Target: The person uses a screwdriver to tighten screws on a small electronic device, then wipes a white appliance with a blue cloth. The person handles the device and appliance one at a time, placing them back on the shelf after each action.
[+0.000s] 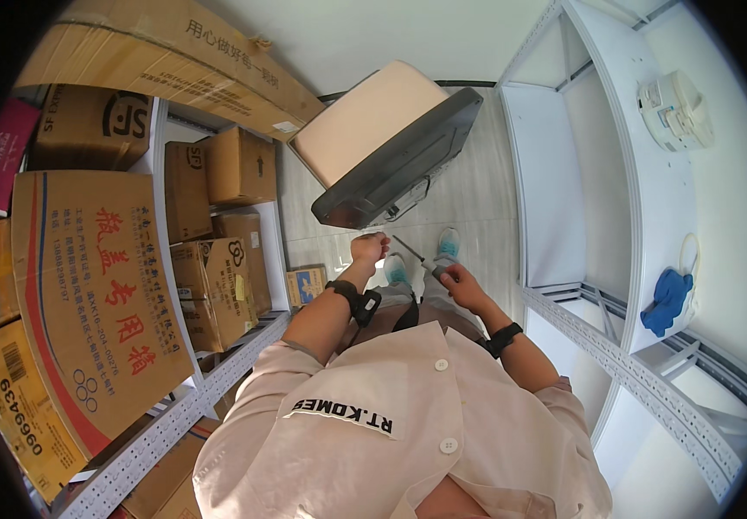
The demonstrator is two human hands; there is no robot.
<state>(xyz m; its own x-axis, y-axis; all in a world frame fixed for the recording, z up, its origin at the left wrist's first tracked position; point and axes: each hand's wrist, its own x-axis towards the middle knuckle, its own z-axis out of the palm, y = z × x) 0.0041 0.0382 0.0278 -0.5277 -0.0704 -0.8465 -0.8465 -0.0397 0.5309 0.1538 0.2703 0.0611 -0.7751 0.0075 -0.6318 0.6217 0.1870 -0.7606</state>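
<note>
My right hand [462,289] is closed around the handle of a screwdriver [410,248], whose thin dark shaft points away and to the left. Left of its tip, my left hand [371,247] has its fingers curled together; I cannot make out whether something small is in them. Just beyond both hands stands a large flat black panel [408,164], like a monitor or television, tilted with a cable or handle-like loop on its near side. A pale beige box [369,119] is behind the panel, against it. Neither hand visibly touches the panel.
Metal shelving [161,450] on the left holds several cardboard boxes [96,303]. A long carton [174,60] lies at the far left. White shelving [641,259] on the right carries a white bucket [674,111] and a blue glove [667,301]. A small flat box [307,285] is on the floor.
</note>
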